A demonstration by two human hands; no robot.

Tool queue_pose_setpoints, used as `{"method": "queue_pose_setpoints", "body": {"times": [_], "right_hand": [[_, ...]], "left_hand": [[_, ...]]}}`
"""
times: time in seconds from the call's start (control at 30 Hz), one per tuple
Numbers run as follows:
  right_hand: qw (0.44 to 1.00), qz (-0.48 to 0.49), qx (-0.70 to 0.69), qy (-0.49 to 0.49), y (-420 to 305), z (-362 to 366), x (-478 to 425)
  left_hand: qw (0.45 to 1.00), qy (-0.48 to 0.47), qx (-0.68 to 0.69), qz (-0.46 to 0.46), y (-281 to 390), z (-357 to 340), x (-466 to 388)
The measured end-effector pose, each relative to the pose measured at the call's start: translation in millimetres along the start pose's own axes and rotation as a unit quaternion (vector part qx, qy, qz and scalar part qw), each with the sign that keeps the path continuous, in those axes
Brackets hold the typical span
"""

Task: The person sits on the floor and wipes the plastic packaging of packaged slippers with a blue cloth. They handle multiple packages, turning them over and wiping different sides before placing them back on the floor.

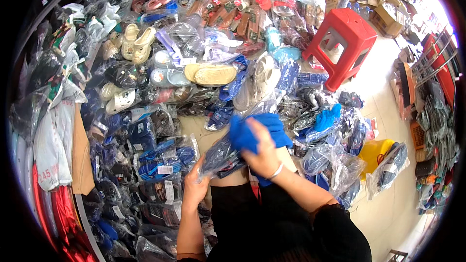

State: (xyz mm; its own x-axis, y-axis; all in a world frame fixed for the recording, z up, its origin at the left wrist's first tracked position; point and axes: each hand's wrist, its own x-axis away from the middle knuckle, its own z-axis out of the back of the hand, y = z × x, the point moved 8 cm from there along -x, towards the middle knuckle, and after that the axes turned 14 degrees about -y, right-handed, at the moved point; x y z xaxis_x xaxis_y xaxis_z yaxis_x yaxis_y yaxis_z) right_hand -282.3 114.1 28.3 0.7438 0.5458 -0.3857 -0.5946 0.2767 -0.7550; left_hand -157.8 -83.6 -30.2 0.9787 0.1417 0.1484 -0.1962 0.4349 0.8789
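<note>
My left hand point(194, 183) grips one end of a clear plastic bag of dark footwear point(218, 158), held tilted above my lap. My right hand point(263, 154) holds a bright blue cloth point(242, 133) against the bag's upper end; hand and cloth are blurred. More blue fabric point(275, 125) lies behind the right hand, over my knee area. Whether it is one piece with the cloth cannot be told. A pair of white clogs in clear plastic point(265, 76) rests just beyond the bag.
Bagged shoes and slippers point(165, 163) cover the floor to my left and ahead. A red plastic stool point(346, 40) stands at the front right. Near a yellow item point(376, 154) lie bagged shoes point(389, 167). Tiled floor point(386, 207) shows at right; white packs point(54, 145) line the left.
</note>
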Motion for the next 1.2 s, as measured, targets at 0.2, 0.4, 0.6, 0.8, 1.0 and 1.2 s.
{"method": "queue_pose_setpoints", "body": {"times": [0.2, 0.4, 0.6, 0.8, 1.0, 1.2], "right_hand": [[0.979, 0.108, 0.162, -0.057, -7.8, -10.7, -14.3], [0.928, -0.210, -0.293, 0.098, 230.8, 29.1, -11.7], [0.857, -0.203, -0.467, 0.077, 158.2, 40.2, -15.1], [0.990, -0.096, 0.097, -0.018, 119.7, 44.9, 6.6], [0.980, 0.076, 0.132, -0.128, -6.9, -23.5, -1.7], [0.978, 0.026, 0.190, -0.079, 38.6, -7.7, -13.2]], "left_hand": [[0.999, -0.019, 0.030, 0.018, -10.1, -3.2, -0.2], [0.999, -0.029, 0.016, 0.002, 2.7, -2.2, -11.0], [0.976, -0.050, 0.210, 0.010, -41.8, 12.7, 4.9], [0.925, -0.065, 0.357, 0.112, -72.3, -13.3, 6.7], [0.920, -0.062, 0.365, 0.128, -73.7, -10.6, -8.3], [0.936, -0.067, 0.326, 0.110, -73.1, -12.5, -7.2]]}}
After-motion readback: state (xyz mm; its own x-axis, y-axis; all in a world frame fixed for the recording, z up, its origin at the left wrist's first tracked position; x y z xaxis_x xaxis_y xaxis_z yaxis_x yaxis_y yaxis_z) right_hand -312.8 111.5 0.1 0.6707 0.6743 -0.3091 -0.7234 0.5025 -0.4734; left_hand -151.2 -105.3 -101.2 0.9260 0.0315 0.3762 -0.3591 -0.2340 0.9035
